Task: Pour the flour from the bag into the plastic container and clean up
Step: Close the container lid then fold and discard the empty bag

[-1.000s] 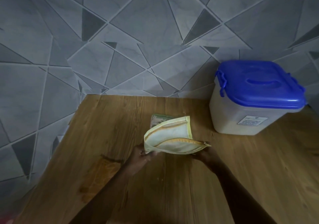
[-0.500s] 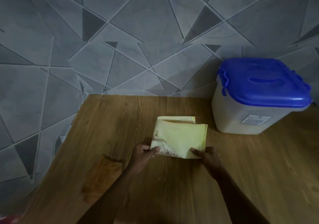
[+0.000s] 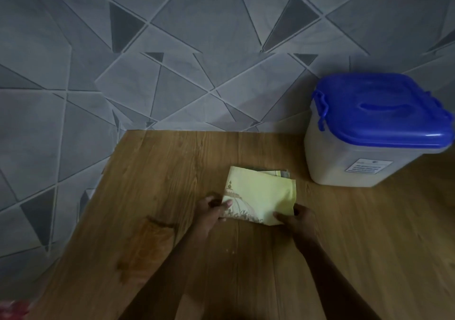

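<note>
A pale yellow flour bag (image 3: pixel 261 194), folded flat, lies on the wooden table (image 3: pixel 369 233) in the middle of the view. My left hand (image 3: pixel 211 211) pinches its near left corner, thumb on top. My right hand (image 3: pixel 295 218) grips its near right corner. A plastic container (image 3: pixel 364 162) with a closed blue lid (image 3: pixel 379 115) stands at the back right, apart from the bag, and looks filled with pale contents.
A grey wall (image 3: pixel 172 48) with a triangle pattern backs the table. The table's left edge runs diagonally past a darker stain (image 3: pixel 145 245) in the wood. A few white specks (image 3: pixel 230 250) lie between my forearms. Something red (image 3: pixel 12 307) shows at the bottom left corner.
The bag was held half open and raised a second ago. Since then it has been folded over and pressed flat on the table, with both hands at its near corners.
</note>
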`<action>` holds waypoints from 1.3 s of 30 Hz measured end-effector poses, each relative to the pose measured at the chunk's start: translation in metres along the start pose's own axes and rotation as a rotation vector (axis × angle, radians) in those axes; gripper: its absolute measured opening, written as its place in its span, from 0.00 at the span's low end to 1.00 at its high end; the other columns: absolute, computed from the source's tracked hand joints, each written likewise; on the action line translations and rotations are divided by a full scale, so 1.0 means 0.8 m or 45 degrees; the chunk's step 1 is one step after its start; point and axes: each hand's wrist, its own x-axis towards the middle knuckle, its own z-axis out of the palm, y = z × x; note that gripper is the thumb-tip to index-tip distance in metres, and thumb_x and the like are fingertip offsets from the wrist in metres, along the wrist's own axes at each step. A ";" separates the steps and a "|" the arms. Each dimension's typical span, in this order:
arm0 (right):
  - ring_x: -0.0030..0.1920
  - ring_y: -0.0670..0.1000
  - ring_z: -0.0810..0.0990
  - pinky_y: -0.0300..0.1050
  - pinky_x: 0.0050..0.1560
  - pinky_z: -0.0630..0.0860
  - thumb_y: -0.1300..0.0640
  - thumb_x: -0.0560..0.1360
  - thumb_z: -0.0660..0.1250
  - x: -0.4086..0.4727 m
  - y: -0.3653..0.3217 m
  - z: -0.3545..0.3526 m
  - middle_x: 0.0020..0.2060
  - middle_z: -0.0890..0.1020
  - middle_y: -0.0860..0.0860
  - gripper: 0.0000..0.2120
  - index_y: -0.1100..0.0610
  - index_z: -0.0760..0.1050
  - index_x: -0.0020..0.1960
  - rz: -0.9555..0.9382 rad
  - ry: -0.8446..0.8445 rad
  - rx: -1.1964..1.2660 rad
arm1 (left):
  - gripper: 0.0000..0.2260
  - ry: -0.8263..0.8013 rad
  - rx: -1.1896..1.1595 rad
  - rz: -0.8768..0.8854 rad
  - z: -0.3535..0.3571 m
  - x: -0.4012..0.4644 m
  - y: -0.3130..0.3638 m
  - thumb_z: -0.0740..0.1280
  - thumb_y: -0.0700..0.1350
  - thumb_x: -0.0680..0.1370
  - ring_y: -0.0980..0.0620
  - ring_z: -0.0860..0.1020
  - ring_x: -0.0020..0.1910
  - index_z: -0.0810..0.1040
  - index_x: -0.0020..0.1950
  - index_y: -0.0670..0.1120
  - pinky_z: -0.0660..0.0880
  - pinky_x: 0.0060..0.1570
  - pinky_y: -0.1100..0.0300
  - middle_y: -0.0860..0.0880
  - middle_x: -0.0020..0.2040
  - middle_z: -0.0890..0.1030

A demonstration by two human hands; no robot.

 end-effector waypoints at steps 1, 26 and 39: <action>0.47 0.54 0.85 0.48 0.40 0.84 0.64 0.67 0.80 0.002 0.003 0.000 0.50 0.84 0.57 0.20 0.60 0.78 0.56 -0.002 0.020 0.018 | 0.16 -0.015 0.073 0.012 0.004 -0.001 0.000 0.77 0.44 0.73 0.46 0.86 0.44 0.82 0.58 0.41 0.84 0.45 0.49 0.45 0.48 0.86; 0.55 0.54 0.84 0.51 0.51 0.84 0.72 0.67 0.77 -0.029 -0.060 0.074 0.55 0.86 0.52 0.26 0.58 0.78 0.62 -0.294 -0.713 0.005 | 0.23 0.304 -0.108 0.340 -0.096 -0.148 -0.041 0.75 0.40 0.75 0.51 0.83 0.58 0.75 0.69 0.47 0.82 0.51 0.56 0.50 0.60 0.84; 0.61 0.55 0.82 0.54 0.59 0.80 0.67 0.73 0.75 -0.226 -0.061 0.164 0.61 0.83 0.53 0.29 0.52 0.72 0.70 -0.389 -1.112 0.000 | 0.23 0.549 -0.208 0.466 -0.221 -0.358 -0.152 0.76 0.38 0.74 0.47 0.83 0.57 0.77 0.67 0.47 0.82 0.52 0.48 0.47 0.59 0.85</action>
